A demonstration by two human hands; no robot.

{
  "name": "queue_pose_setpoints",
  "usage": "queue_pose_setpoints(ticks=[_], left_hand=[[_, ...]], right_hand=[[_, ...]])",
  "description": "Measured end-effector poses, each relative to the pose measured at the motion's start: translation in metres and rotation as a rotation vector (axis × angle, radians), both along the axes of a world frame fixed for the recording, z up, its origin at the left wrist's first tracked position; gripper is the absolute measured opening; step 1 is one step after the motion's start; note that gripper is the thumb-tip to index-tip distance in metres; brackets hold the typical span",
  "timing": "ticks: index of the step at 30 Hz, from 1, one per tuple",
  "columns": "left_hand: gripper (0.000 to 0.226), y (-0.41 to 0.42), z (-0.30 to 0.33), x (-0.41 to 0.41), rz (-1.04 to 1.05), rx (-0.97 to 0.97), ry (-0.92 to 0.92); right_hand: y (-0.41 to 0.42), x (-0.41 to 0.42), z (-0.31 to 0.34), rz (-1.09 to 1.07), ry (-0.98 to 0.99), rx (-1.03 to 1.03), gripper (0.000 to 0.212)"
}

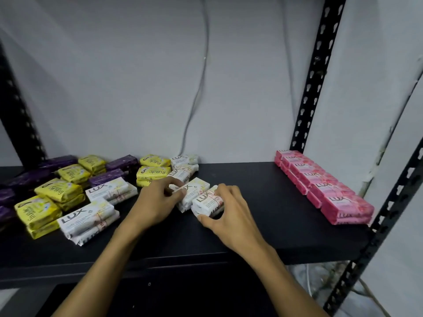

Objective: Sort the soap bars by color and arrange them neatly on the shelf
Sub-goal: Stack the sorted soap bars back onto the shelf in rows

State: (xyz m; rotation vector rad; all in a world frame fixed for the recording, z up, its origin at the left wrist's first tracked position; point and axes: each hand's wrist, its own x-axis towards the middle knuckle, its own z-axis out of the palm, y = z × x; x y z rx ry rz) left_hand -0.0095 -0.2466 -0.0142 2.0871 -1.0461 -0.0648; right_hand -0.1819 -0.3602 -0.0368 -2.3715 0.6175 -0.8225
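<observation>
On the black shelf [251, 202], my left hand [158, 200] grips a stack of white soap bars [194, 191] at its left end. Just in front of that stack, my right hand [231, 213] holds another white soap stack [206, 203], thumb on its near side and fingers over its right end. More white soap stacks lie at the back [183, 167] and to the left [109, 191], [87, 219]. Yellow soap stacks [37, 212], [153, 171] and purple soap bars [107, 177] are mixed on the left. A neat double-layer row of pink soap bars [325, 186] runs along the right side.
Black perforated uprights stand at the back right [315, 72], the front right [389, 213] and the far left [16, 115]. A grey cable [199, 88] hangs down the white wall behind. Bare shelf surface lies between the white stacks and the pink row.
</observation>
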Motion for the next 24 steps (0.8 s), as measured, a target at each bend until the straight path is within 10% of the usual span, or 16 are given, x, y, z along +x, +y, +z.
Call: queue_pose_setpoints(ticks=[14,18,24], left_hand=[[0.015,-0.089,0.012,-0.040,-0.222,-0.030,-0.114],[0.047,-0.094,0.012,-0.046,-0.277,0.043,-0.183],[0.056,-0.108,0.011,-0.039,-0.298,0.064,-0.220]], right_hand=[[-0.152,-0.006,0.009,-0.393,0.133,-0.001,0.060],[-0.177,0.016,0.007,-0.439,0.152,-0.056,0.052],[-0.205,0.037,0.002,-0.609,0.295,-0.464,0.057]])
